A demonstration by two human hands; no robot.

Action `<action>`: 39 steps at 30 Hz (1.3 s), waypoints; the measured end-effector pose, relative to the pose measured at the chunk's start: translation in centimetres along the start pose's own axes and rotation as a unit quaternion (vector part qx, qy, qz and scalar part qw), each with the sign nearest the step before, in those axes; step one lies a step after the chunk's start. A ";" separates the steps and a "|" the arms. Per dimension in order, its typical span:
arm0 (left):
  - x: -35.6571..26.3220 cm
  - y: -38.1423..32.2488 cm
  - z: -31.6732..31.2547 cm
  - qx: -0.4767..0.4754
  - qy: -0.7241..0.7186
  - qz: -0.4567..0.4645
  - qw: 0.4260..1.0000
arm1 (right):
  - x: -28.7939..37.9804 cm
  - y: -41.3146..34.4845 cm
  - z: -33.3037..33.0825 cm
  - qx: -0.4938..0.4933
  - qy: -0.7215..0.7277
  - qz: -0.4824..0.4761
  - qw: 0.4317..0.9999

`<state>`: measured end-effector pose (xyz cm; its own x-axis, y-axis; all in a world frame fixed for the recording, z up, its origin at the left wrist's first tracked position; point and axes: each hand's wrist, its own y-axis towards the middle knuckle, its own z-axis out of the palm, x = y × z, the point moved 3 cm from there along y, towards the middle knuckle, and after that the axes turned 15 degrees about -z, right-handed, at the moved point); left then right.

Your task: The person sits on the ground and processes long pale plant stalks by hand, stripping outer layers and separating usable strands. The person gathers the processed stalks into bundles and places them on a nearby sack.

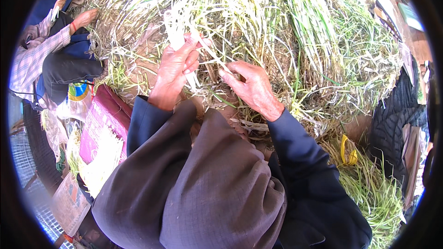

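Note:
My left hand (173, 71) grips a small bunch of pale, chive-like stalks (175, 29); their leaves are washed out by glare, and a few pale ends stick out below the fist. From this hand a single whitish stalk (215, 56) slants down to my right hand (251, 86), where thumb and forefinger pinch its lower end. Both hands are raised just beyond my knees, close to each other. In front of them spreads a wide heap of long green stalks (256, 17), tangled with dry, straw-coloured leaves. A denser, greener bunch (313, 41) lies right of centre.
At the upper left another person's hand (84, 18) reaches into the heap's edge. Left of my knee lies a magenta bag (104, 117) with a pale-cut bundle of stalks (105, 159) against it. A yellow strip (347, 150) lies on more greens (373, 193) at lower right.

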<state>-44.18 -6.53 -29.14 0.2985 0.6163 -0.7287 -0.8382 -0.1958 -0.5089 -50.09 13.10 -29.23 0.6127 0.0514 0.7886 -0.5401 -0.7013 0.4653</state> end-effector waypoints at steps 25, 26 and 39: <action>-6.4 0.0 -6.4 -0.021 -0.128 0.130 0.983 | -9.5 -19.1 -11.4 -0.183 0.087 0.477 0.855; -6.3 0.0 -6.3 -0.022 -0.141 0.117 0.983 | -9.3 -19.1 -12.2 -0.163 0.034 0.424 0.890; -2.2 0.2 0.9 0.019 -0.055 0.022 0.998 | -0.7 -6.5 -5.1 -0.018 -0.093 0.137 0.986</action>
<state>-45.39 -7.28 -27.24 0.2108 0.6878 -0.6947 -0.8672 -0.1965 -0.4576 -49.95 21.20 -30.77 0.5342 -0.2696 0.8012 -0.7181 -0.6449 0.2617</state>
